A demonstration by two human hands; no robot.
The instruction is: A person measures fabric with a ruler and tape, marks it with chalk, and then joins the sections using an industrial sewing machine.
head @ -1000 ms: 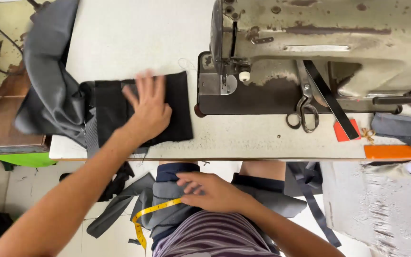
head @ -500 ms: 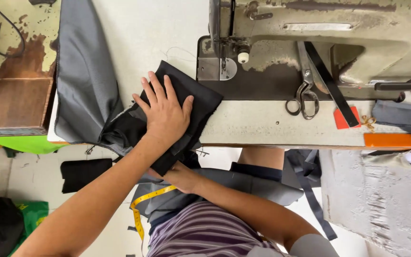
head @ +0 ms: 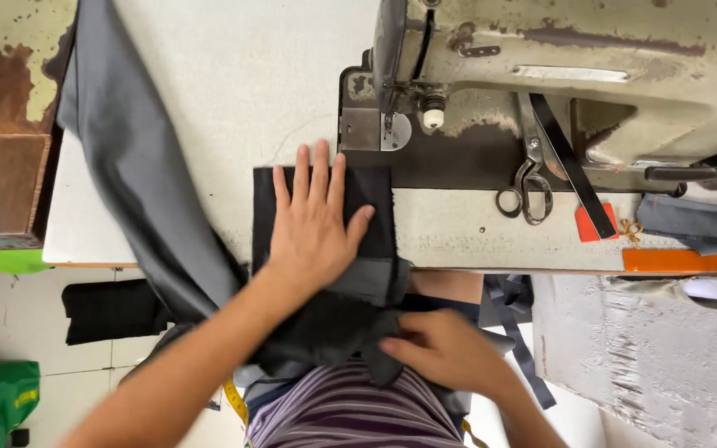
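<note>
My left hand (head: pixel 315 220) lies flat, fingers spread, on a black fabric piece (head: pixel 375 203) on the white sewing table (head: pixel 226 99), just below the needle plate (head: pixel 375 131) of the worn sewing machine (head: pixel 574 75). My right hand (head: pixel 441 348) is at my lap, below the table edge, with fingers closed on the hanging part of the dark fabric (head: pixel 334 328). A long grey cloth (head: pixel 139 182) drapes over the table's left side and down toward my lap.
Scissors (head: pixel 529 187) and a black strap (head: pixel 574 166) lie on the machine bed. Also here: a red tag (head: pixel 588 224), an orange strip (head: pixel 686 260), grey cloth (head: pixel 695 222) at right, a yellow tape measure (head: pixel 234 400), black cloth (head: pixel 109 309) on the floor, and a rusty wooden surface (head: pixel 2 124) at left.
My left hand has slid the black fabric rightward and squared it up under the machine's needle area. My right hand has moved right at my lap, gripping the hanging fabric.
</note>
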